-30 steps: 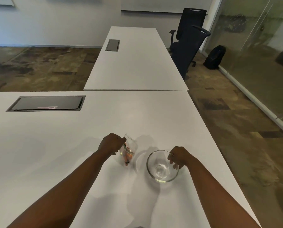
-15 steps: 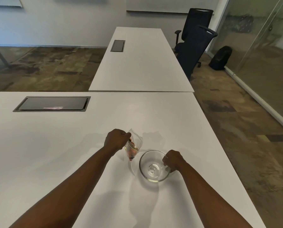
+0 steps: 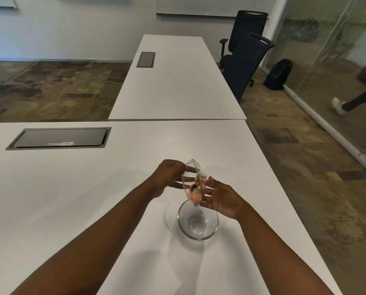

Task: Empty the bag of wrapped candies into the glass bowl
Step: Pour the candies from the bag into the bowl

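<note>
A clear plastic bag of wrapped candies (image 3: pixel 195 185) hangs in the air just above the far rim of the glass bowl (image 3: pixel 207 233). Orange and red wrappers show through its lower half. My left hand (image 3: pixel 169 176) pinches the bag's upper edge between thumb and fingers. My right hand (image 3: pixel 221 198) has spread fingers, and its fingertips touch the bag's right side. The bowl stands on the white table (image 3: pixel 71 209) below my hands, and nothing shows inside it.
A dark cable hatch (image 3: pixel 58 138) is set into the table at the far left. The table's right edge runs close to the bowl. A second white table (image 3: pixel 175 86) adjoins beyond, with black office chairs (image 3: pixel 244 58) and a black backpack (image 3: pixel 278 74) on the floor.
My left hand lifted the bag off the table and carried it over the bowl. My right hand let go of the bowl's rim and rose to the bag's side.
</note>
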`<control>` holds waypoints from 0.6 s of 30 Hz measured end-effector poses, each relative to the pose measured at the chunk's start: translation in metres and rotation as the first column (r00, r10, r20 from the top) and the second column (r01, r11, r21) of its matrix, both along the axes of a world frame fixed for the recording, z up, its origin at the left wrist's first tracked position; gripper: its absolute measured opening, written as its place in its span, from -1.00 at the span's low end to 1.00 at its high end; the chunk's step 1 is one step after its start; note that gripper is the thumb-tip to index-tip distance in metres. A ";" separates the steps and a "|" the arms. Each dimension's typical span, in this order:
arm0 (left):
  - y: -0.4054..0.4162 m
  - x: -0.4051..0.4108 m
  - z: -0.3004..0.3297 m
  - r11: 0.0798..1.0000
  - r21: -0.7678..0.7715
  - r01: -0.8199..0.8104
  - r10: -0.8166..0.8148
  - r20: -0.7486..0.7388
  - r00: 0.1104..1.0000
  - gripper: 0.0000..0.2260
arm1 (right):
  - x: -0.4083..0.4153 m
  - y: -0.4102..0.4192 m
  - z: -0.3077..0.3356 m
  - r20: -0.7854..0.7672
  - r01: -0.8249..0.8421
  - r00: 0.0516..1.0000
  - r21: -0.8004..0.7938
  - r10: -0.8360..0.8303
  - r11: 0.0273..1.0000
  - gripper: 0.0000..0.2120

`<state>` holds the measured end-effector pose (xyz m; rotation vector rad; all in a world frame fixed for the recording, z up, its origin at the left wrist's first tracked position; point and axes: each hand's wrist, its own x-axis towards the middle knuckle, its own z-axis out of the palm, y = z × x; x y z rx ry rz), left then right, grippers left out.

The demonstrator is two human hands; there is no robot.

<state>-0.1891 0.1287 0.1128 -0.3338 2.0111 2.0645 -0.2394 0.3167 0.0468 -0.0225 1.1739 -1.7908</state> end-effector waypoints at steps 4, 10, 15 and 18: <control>0.003 -0.001 -0.009 0.998 0.056 0.040 -0.040 -0.009 0.999 -0.77 | 0.003 0.009 -0.009 -0.038 -0.035 0.999 -0.035 0.033 0.999 -0.46; -0.007 0.005 -0.028 0.996 -0.028 0.085 -0.083 0.061 0.995 -0.86 | 0.000 0.025 -0.012 -0.264 0.101 0.964 0.284 -0.024 0.953 -0.80; -0.001 0.010 -0.046 0.940 -0.326 0.101 -0.084 0.064 0.994 -0.79 | -0.001 0.030 -0.011 -0.368 0.120 0.927 0.454 0.063 0.883 -0.63; 0.003 0.011 -0.056 0.817 -0.570 0.081 -0.104 -0.008 0.995 -0.86 | -0.001 0.027 -0.008 -0.397 0.120 0.911 0.511 0.110 0.851 -0.61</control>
